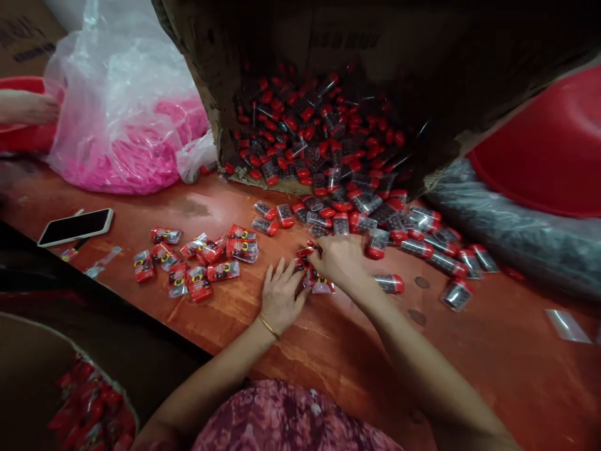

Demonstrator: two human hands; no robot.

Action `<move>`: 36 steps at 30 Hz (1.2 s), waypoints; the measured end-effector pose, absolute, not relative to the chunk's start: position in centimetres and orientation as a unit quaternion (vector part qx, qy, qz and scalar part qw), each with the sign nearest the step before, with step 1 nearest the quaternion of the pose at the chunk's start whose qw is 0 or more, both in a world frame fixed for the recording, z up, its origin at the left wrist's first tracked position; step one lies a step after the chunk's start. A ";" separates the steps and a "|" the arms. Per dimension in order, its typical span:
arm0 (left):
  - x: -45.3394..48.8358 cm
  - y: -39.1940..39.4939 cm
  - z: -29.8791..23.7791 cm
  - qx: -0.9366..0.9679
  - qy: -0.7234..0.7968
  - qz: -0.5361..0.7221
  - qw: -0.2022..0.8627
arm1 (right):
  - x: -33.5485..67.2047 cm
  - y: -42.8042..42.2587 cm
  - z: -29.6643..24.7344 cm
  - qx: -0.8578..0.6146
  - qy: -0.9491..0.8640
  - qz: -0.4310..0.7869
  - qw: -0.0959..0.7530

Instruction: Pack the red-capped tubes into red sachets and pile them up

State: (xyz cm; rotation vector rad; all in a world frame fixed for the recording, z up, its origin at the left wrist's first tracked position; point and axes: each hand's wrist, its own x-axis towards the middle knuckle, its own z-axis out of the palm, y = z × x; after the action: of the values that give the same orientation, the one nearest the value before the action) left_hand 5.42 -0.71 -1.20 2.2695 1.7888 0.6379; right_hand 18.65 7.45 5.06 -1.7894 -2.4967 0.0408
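Across the counter (328, 351), goods are spreading from back to front. At the rear a big cardboard box (263, 37) is lying tipped on its side with its mouth facing the person, so its load of clear, red-capped vials (323, 144) is spilling onto the wood within arm's reach. Left of it a clear plastic bag (117, 75) is slumping open and holding a heap of pink pieces (141, 150). Beyond the bag, another person's hand (32, 108) is resting on a red tub (23, 134). A red basin (549, 144) is leaning at the right, over a grey roll (516, 232); what it is holding is not showing. At the lower left a carton (28, 376) is sitting below the counter edge, filling with red goods (89, 407) too blurred to name.

A phone (75, 227) is lying face up near the left edge, well apart from the work. Red printed packets (201, 260) are gathering in 1 loose pile just left of the 2 hands.

The left hand (280, 294) is lying flat with its fingers spread, seemingly steadying things against the wood. Just beside it, the right hand (340, 260) is curling closed on a packet (322, 286) that is resting on the counter at the front edge of the spill.
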 end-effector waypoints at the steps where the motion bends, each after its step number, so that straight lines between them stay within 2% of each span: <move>1: 5.4 -0.7 -1.2 0.763 0.602 0.215 0.089 | 18.5 6.9 4.5 -0.590 -0.807 0.021 0.024; 4: 5.4 -0.7 -1.3 0.762 0.604 0.216 0.089 | 17.8 6.0 2.7 -0.596 -0.802 0.036 0.029; 9: 4.9 -0.6 -0.7 0.754 0.601 0.237 0.118 | 19.1 6.3 3.1 -0.612 -0.777 0.035 0.143; 11: 4.5 -0.3 -0.4 0.748 0.604 0.245 0.127 | 20.5 6.1 4.1 -0.646 -0.744 0.042 0.162; 16: 4.2 1.0 -0.3 0.763 0.589 0.222 0.145 | 21.8 4.3 3.8 -0.718 -0.681 0.128 0.069; 18: 4.4 1.2 -0.4 0.777 0.575 0.211 0.145 | 21.1 3.7 2.6 -0.717 -0.677 0.148 0.077; 26: 4.7 0.3 -0.6 0.781 0.570 0.222 0.123 | 18.5 3.5 0.2 -0.596 -0.780 0.099 0.162; 29: 4.6 0.1 -0.3 0.749 0.600 0.256 0.113 | 19.7 2.7 0.3 -0.562 -0.789 0.108 0.225; 32: 5.1 0.9 0.3 0.741 0.602 0.278 0.104 | 21.7 1.5 0.2 -0.578 -0.748 0.117 0.305; 36: 6.4 3.2 0.6 0.763 0.589 0.242 0.108 | 23.5 0.2 -0.4 -0.610 -0.696 0.154 0.347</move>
State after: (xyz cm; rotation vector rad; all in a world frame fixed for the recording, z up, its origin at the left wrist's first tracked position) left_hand 6.38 3.18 0.63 2.2448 1.7345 0.7133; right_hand 23.49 0.22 -0.35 -1.5823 -1.8045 0.4008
